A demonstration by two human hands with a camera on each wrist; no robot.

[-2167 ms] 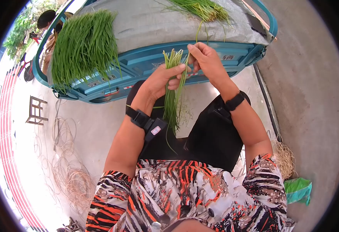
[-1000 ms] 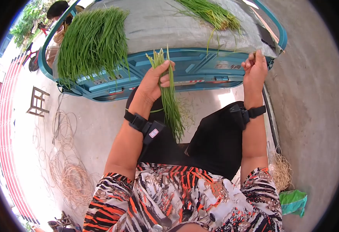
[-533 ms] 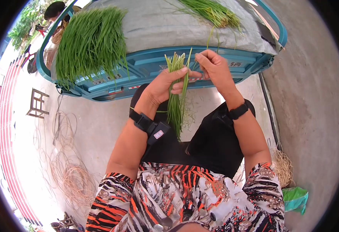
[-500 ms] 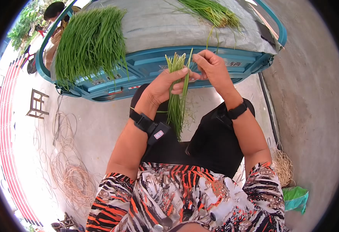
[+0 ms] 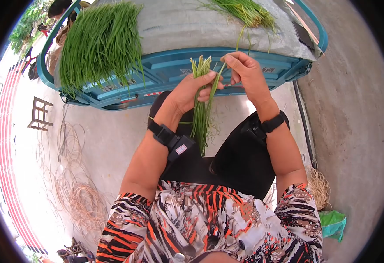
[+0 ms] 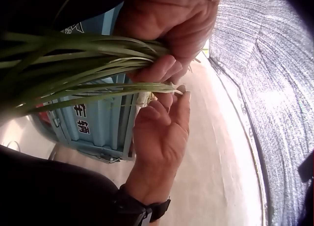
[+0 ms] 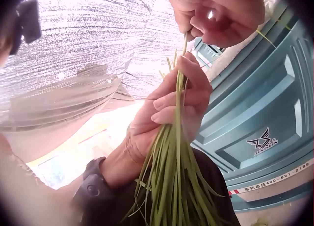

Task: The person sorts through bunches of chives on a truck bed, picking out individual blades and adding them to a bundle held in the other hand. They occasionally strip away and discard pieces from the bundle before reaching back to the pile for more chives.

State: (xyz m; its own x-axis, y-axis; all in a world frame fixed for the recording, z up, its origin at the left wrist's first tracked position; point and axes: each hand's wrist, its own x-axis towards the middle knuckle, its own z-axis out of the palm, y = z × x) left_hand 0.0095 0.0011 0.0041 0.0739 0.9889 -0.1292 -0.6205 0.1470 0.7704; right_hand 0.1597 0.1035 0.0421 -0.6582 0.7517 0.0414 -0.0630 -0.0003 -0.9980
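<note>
My left hand (image 5: 187,91) grips a bunch of green chives (image 5: 199,120) upright, pale cut ends up and leaves hanging between the knees. Thumb and index finger of my right hand (image 5: 248,75) pinch the pale tip of a chive (image 7: 185,43) at the bunch's near-right side. In the left wrist view, that tip shows at the right hand's (image 6: 159,140) fingertips, close to the left fingers. The right wrist view has the left hand's (image 7: 144,120) fingers wrapped round the stalks, just below the right hand (image 7: 228,15).
A blue cargo tricycle bed (image 5: 165,65) stands ahead, covered by a grey sheet (image 5: 174,28). On it lie a large spread of chives (image 5: 100,48), a smaller pile (image 5: 249,15) and a phone (image 5: 303,35). A stool frame (image 5: 40,114) and tangled strands (image 5: 84,201) are on the floor left.
My right hand swung out right to the sheet's edge about a second ago, then came back to the bunch and pinched a chive's tip. The left hand kept its grip.
</note>
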